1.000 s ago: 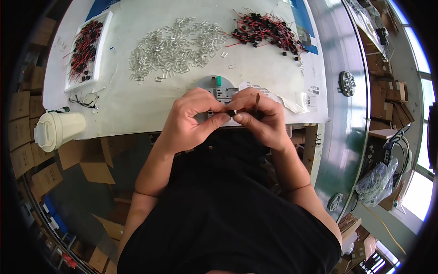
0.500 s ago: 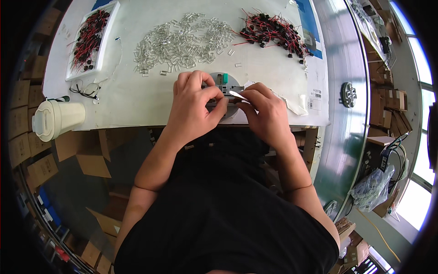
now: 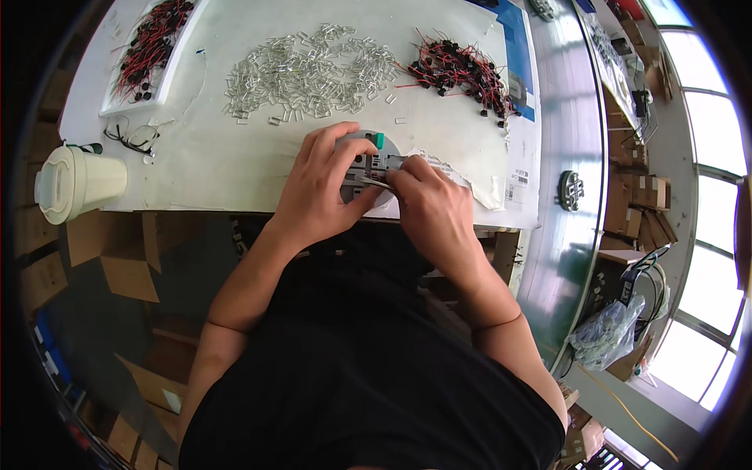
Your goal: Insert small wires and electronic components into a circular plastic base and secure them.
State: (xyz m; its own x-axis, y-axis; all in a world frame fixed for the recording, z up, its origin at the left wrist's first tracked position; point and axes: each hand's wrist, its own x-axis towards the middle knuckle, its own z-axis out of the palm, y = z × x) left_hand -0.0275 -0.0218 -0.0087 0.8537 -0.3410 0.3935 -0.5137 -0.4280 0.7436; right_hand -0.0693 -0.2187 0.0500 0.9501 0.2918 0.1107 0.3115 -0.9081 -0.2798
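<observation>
A round grey fixture [image 3: 383,160] with a small green block [image 3: 379,141] sits near the table's front edge. My left hand [image 3: 321,184] curls around its left side, with the index finger near the green block and the thumb at the front. From the right, my right hand [image 3: 432,196] pinches a slim silver tool [image 3: 377,184], tweezers-like in shape, whose tip lies over the fixture by my left thumb. Fingers cover part of the fixture, so any small piece at the tip cannot be made out.
Many clear U-shaped pieces [image 3: 305,74] lie spread behind my hands. Black parts with red wires [image 3: 462,70] are heaped at the back right, and more fill a white tray [image 3: 168,90]. Glasses [image 3: 133,141] and a lidded cream container [image 3: 86,182] stand left; torn paper [image 3: 486,192] lies right.
My right hand has moved left and turned over the fixture, bringing the silver tool lower. The left hand's thumb and index finger have spread apart. The whole view has shifted slightly.
</observation>
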